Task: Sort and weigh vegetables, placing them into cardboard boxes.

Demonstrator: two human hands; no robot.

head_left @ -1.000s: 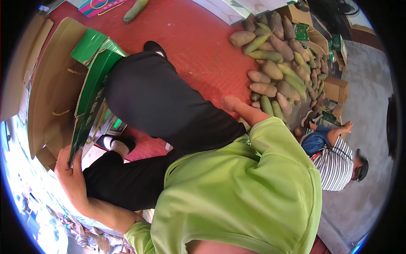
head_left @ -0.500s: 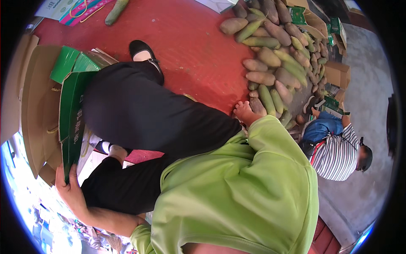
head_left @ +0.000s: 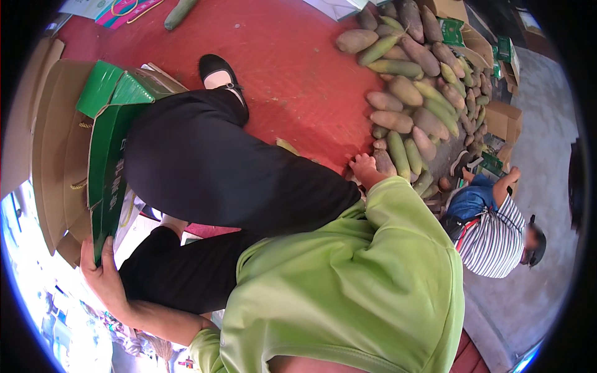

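Observation:
My left hand [head_left: 102,280] grips the lower edge of a green cardboard carton [head_left: 106,180] standing on its side at the left. My right hand [head_left: 364,169], reaching out of a lime-green sleeve, lies with curled fingers against an oblong brownish-green fruit [head_left: 385,160] at the near edge of a big pile of such fruits [head_left: 410,93]. Whether the fingers close around the fruit is not visible. My black trousers [head_left: 205,168] and one black shoe [head_left: 217,68] fill the middle of the view over a red floor [head_left: 292,68].
Flattened brown cardboard [head_left: 53,155] leans behind the green carton. Another person in a striped shirt [head_left: 491,236] crouches at the right beside the pile. Small brown and green boxes [head_left: 497,118] stand past the fruits. A lone green fruit [head_left: 177,12] lies at the top.
The view has shifted, so the shoe and carton sit lower and nearer the middle. My right hand has come into sight at the pile's edge. My left hand keeps its hold on the carton.

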